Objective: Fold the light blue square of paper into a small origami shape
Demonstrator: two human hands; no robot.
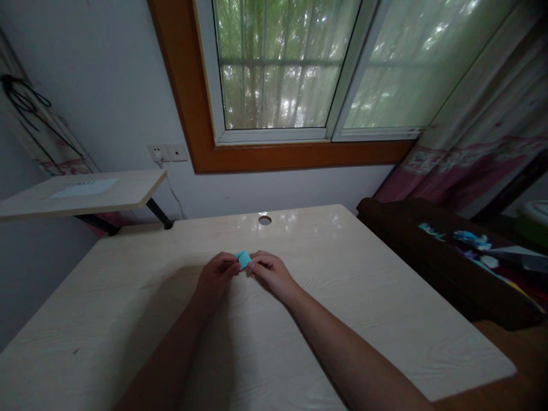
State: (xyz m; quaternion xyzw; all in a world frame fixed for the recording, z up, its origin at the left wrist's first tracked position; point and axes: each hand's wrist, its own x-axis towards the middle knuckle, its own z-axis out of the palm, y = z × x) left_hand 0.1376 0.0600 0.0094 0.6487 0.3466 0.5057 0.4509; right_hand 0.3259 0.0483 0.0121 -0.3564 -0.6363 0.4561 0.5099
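A small turquoise folded piece [244, 260], which looks like paper, is held between my two hands above the pale wooden desk [308, 262]. My left hand [217, 277] pinches its left side between thumb and fingers. On the other side, my right hand [270, 272] grips the right edge, thumb in front and fingers behind. The fingertips cover part of the piece, so its full shape is hidden.
A raised shelf [128, 191] on black legs stands at the desk's back left, with a white sheet [85, 188] on it. A cable hole [265, 220] lies near the back edge. Right of the desk is dark furniture [398, 245] with assorted items. A window [282, 63] is ahead.
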